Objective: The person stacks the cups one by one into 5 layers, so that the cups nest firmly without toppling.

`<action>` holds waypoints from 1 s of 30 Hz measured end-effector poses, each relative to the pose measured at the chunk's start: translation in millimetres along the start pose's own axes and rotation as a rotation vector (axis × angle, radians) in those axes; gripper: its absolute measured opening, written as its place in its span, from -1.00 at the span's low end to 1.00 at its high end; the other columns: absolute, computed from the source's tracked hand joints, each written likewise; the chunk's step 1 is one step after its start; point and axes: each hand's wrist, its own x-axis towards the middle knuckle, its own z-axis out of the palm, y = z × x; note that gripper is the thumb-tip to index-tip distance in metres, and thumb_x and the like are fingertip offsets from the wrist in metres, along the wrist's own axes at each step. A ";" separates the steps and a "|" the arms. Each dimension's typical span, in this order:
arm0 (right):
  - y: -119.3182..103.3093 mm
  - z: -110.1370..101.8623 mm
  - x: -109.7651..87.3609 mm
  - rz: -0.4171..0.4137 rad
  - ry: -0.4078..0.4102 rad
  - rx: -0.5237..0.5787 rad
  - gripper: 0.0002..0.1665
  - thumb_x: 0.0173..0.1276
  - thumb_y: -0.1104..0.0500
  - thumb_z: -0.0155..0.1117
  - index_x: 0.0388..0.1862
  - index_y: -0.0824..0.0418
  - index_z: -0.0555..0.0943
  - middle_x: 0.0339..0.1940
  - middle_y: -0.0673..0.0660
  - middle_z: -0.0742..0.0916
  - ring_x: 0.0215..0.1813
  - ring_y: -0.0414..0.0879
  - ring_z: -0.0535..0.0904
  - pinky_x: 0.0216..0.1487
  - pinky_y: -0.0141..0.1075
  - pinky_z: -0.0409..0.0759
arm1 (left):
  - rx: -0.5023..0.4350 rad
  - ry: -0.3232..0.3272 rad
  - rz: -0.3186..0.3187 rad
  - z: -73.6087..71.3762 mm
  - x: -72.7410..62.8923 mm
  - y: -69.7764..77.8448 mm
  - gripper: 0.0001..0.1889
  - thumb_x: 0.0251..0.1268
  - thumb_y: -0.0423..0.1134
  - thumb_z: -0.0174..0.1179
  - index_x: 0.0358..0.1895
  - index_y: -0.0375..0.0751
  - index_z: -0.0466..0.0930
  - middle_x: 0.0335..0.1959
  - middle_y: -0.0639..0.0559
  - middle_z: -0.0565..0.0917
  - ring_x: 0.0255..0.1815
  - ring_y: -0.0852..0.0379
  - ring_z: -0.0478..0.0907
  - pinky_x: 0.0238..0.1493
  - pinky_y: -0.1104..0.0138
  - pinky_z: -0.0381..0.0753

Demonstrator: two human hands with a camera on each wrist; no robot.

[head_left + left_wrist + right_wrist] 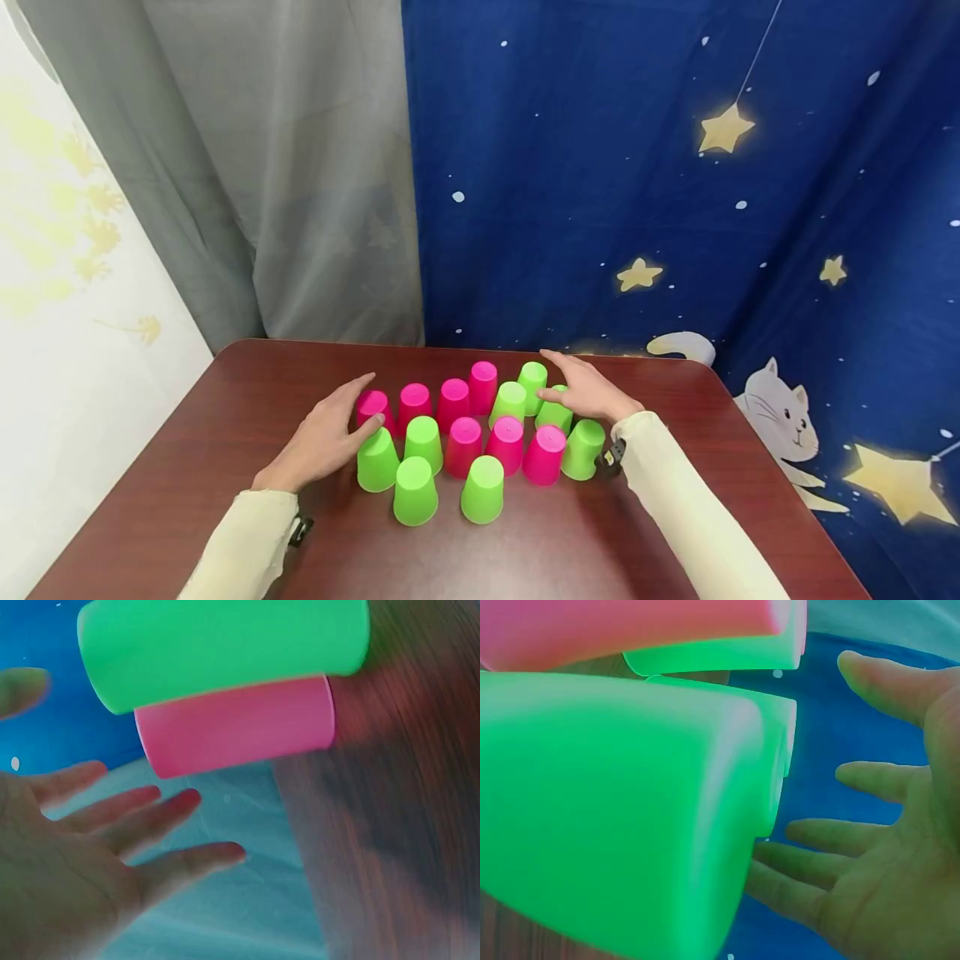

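Several green and pink plastic cups stand upside down in a cluster on the table in the head view. My left hand (322, 437) is at the cluster's left side, fingers spread, closest to a green cup (377, 462) and a pink cup (373, 407). In the left wrist view its fingers are apart from the cups and hold nothing. At the right side, my right hand (588, 390) reaches over a partly hidden green cup (553, 415), near another green cup (583, 450). Its fingers look extended in the right wrist view, with nothing gripped; whether they touch a cup I cannot tell.
The brown wooden table (225, 442) has rounded far corners. Behind it hang a grey curtain (322, 167) and a blue curtain (570, 167) with stars and a cat. Two green cups stand at the front, one of them (482, 492) slightly apart. A white wall (90, 317) is at left.
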 end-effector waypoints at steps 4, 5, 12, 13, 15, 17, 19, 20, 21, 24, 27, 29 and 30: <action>0.8 -0.9 15.1 0.020 -0.060 0.023 -0.08 0.38 -0.12 0.30 0.59 0.17 0.19 0.57 0.26 0.38 0.58 0.24 0.27 0.54 0.20 0.27 | -0.041 0.018 -0.002 1.0 1.4 -3.3 -0.32 0.39 -0.13 0.21 0.49 -0.27 0.24 0.41 -0.31 0.46 0.38 -0.29 0.46 0.36 -0.17 0.47; 1.1 -0.7 18.3 0.027 -0.072 0.028 -0.08 0.39 -0.12 0.29 0.59 0.18 0.19 0.57 0.26 0.38 0.58 0.23 0.27 0.54 0.20 0.27 | -0.054 0.021 -0.007 1.0 1.7 -3.5 -0.34 0.40 -0.14 0.21 0.49 -0.27 0.25 0.38 -0.31 0.48 0.35 -0.29 0.48 0.34 -0.16 0.50; 2.8 4.2 33.9 0.038 -0.123 0.041 -0.16 0.39 -0.06 0.30 0.54 0.23 0.29 0.49 0.29 0.47 0.50 0.22 0.38 0.50 0.17 0.35 | -0.107 0.013 -0.044 1.4 2.2 -4.5 -0.40 0.42 -0.14 0.20 0.44 -0.27 0.31 0.25 -0.29 0.60 0.22 -0.23 0.58 0.25 -0.12 0.58; 3.2 5.2 35.1 0.035 -0.121 0.038 -0.18 0.39 -0.04 0.31 0.53 0.24 0.30 0.47 0.29 0.50 0.48 0.21 0.41 0.49 0.15 0.38 | -0.110 0.012 -0.050 1.9 2.7 -4.9 -0.40 0.42 -0.14 0.20 0.44 -0.26 0.31 0.24 -0.28 0.61 0.22 -0.22 0.58 0.25 -0.11 0.58; 4.4 7.1 36.9 0.030 -0.112 0.030 -0.22 0.40 0.01 0.31 0.50 0.25 0.34 0.41 0.29 0.55 0.40 0.19 0.48 0.45 0.12 0.44 | -0.115 0.011 -0.055 3.0 4.2 -6.1 -0.41 0.43 -0.15 0.19 0.44 -0.26 0.32 0.24 -0.28 0.61 0.21 -0.22 0.59 0.24 -0.11 0.59; 5.6 8.9 38.1 0.031 -0.101 0.026 -0.28 0.40 0.06 0.31 0.48 0.24 0.38 0.36 0.28 0.59 0.31 0.15 0.53 0.40 0.08 0.49 | -0.118 0.008 -0.061 4.1 5.6 -7.4 -0.42 0.43 -0.15 0.18 0.44 -0.26 0.32 0.24 -0.28 0.61 0.22 -0.22 0.59 0.24 -0.11 0.58; 6.5 10.5 39.6 0.025 -0.090 0.024 -0.32 0.40 0.11 0.31 0.46 0.24 0.41 0.31 0.27 0.62 0.24 0.12 0.55 0.36 0.05 0.53 | -0.117 0.004 -0.068 5.0 6.8 -8.6 -0.43 0.44 -0.16 0.18 0.44 -0.26 0.32 0.24 -0.29 0.61 0.23 -0.23 0.58 0.25 -0.12 0.58; 6.7 11.1 40.3 0.018 -0.084 0.021 -0.35 0.41 0.13 0.30 0.44 0.23 0.43 0.29 0.27 0.63 0.21 0.11 0.56 0.33 0.05 0.54 | -0.117 0.004 -0.073 5.4 7.3 -9.1 -0.43 0.44 -0.16 0.17 0.44 -0.26 0.32 0.24 -0.29 0.61 0.23 -0.24 0.58 0.25 -0.12 0.58; 6.8 11.5 41.0 0.013 -0.080 0.021 -0.37 0.41 0.14 0.30 0.43 0.24 0.44 0.27 0.26 0.64 0.19 0.10 0.57 0.32 0.04 0.55 | -0.118 0.003 -0.079 5.7 7.6 -9.3 -0.43 0.43 -0.17 0.17 0.43 -0.26 0.33 0.24 -0.29 0.61 0.23 -0.24 0.58 0.25 -0.12 0.58; 6.7 10.2 42.0 0.005 -0.070 0.018 -0.42 0.41 0.17 0.29 0.39 0.24 0.47 0.22 0.26 0.66 0.18 0.11 0.57 0.29 0.03 0.56 | -0.120 -0.002 -0.084 6.9 8.8 -9.4 -0.44 0.43 -0.19 0.17 0.42 -0.27 0.34 0.22 -0.29 0.62 0.18 -0.21 0.61 0.21 -0.09 0.61; 5.4 4.7 42.5 0.003 -0.063 0.011 -0.45 0.41 0.18 0.29 0.36 0.25 0.49 0.20 0.26 0.67 0.19 0.14 0.56 0.30 0.04 0.55 | -0.122 -0.006 -0.086 8.3 10.3 -9.0 -0.45 0.42 -0.19 0.17 0.42 -0.29 0.35 0.19 -0.29 0.64 0.13 -0.18 0.63 0.17 -0.05 0.65; 4.2 -0.8 44.6 -0.005 -0.056 0.001 -0.46 0.41 0.19 0.29 0.35 0.25 0.49 0.21 0.27 0.67 0.21 0.15 0.57 0.31 0.05 0.55 | -0.124 -0.011 -0.088 8.3 10.8 -8.2 -0.45 0.42 -0.19 0.17 0.41 -0.29 0.36 0.17 -0.28 0.65 0.10 -0.16 0.64 0.15 -0.03 0.66; 3.7 -3.8 46.3 -0.009 -0.055 -0.001 -0.45 0.42 0.19 0.28 0.36 0.25 0.49 0.22 0.27 0.67 0.23 0.15 0.57 0.33 0.06 0.54 | -0.124 -0.013 -0.088 8.4 11.2 -7.9 -0.45 0.42 -0.19 0.17 0.41 -0.28 0.36 0.16 -0.28 0.65 0.10 -0.15 0.65 0.14 -0.02 0.67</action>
